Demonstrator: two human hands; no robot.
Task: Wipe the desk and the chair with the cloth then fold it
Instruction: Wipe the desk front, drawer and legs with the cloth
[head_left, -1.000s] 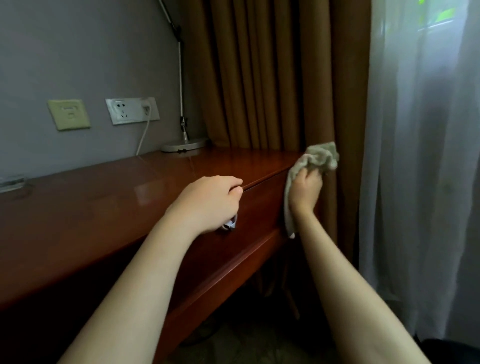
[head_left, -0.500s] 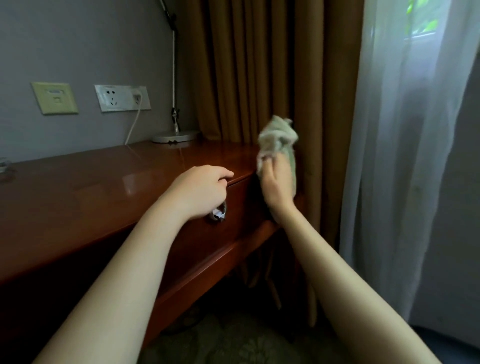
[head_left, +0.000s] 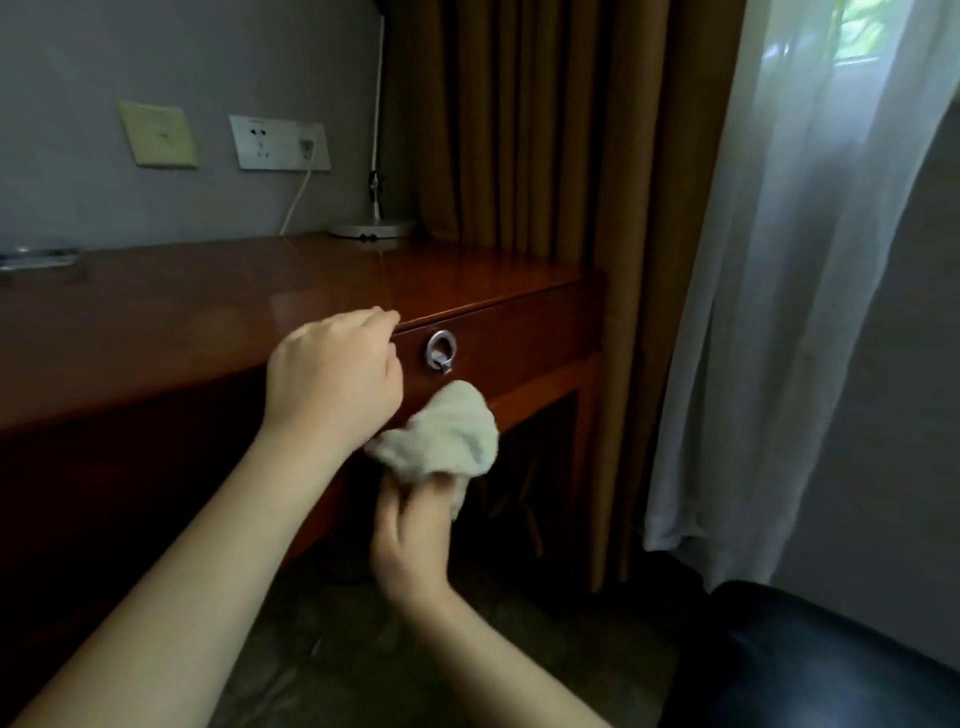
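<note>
Landmark = ring pull (head_left: 441, 351), 1x, silver, on the drawer (head_left: 519, 338) front of the counter (head_left: 182, 312); hangs free, nothing on it. 2 hands in view, apart, bare forearms. Left hand (head_left: 337, 369): just left of the ring, back to cam, fingers curled at the counter's front edge. Can't tell if they grip anything, fingertips hidden. Right hand (head_left: 410, 535): below the ring, fingers closed round 1x cloth (head_left: 441, 436), off-white, bunched into a lump. Cloth top sits just under the ring, in front of the drawer's lower edge; touching wood or not, can't tell (motion blur). Cloth's left end is right by the left wrist. Up-left of the ring, at the back of the counter top: 1x lamp base (head_left: 371, 228), round, w/ thin pole running up out of frame. On the wall further up-left, 2 plates: 1x white socket plate (head_left: 278, 143) w/ 1 plug in it and a white cable (head_left: 296, 200) dropping toward the counter, plus 1x beige plate (head_left: 158, 132) left of that. Far left of the ring on the counter top: 1 clear glass item (head_left: 36, 258), cut by frame edge, can't ID. Right of the ring, 2 curtains: brown curtain (head_left: 545, 130) by the counter end, sheer curtain (head_left: 779, 260) beyond it. Low-right of the ring: 1x chair (head_left: 810, 660), only part of the dark seat visible, well apart from both hands.
</note>
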